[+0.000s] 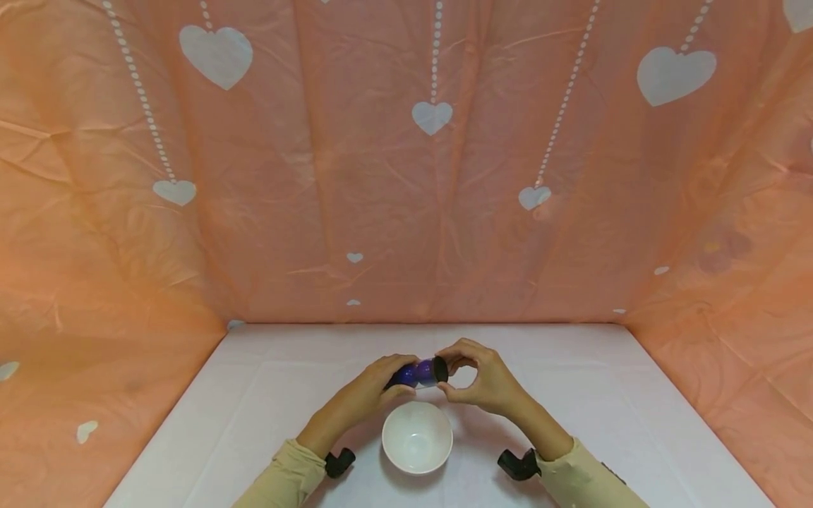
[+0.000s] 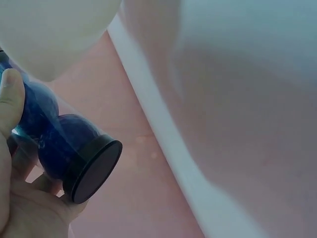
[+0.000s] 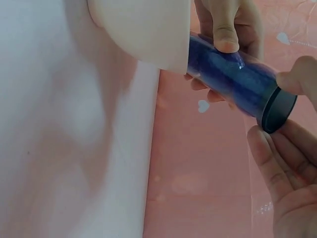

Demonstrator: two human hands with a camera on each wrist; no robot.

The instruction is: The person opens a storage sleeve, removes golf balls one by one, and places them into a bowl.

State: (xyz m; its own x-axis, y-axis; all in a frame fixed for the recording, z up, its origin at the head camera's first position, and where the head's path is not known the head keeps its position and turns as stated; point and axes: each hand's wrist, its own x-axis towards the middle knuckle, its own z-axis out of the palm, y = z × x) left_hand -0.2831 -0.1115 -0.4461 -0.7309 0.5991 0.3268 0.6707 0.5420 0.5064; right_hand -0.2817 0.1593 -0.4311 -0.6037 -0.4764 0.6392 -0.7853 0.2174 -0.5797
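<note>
A clear tube [image 1: 425, 374] with shiny blue-purple rounded bodies inside is held nearly level behind a white bowl [image 1: 417, 437]. My left hand [image 1: 380, 381] grips the tube's left part, thumb on the near side and fingers behind. At the other end my right hand [image 1: 484, 377] pinches the rim of the black cap [image 3: 280, 110] between thumb and fingertips. The left wrist view shows the flat face of this cap [image 2: 94, 168] toward the camera. Part of the tube's left end is hidden by the left hand.
The bowl stands upright on a white-covered table [image 1: 267, 367], close below both hands. Black wrist-worn devices, a left one [image 1: 339, 463] and a right one [image 1: 519, 466], hang beside the bowl. An orange curtain [image 1: 381, 176] with white hearts encloses the back and sides.
</note>
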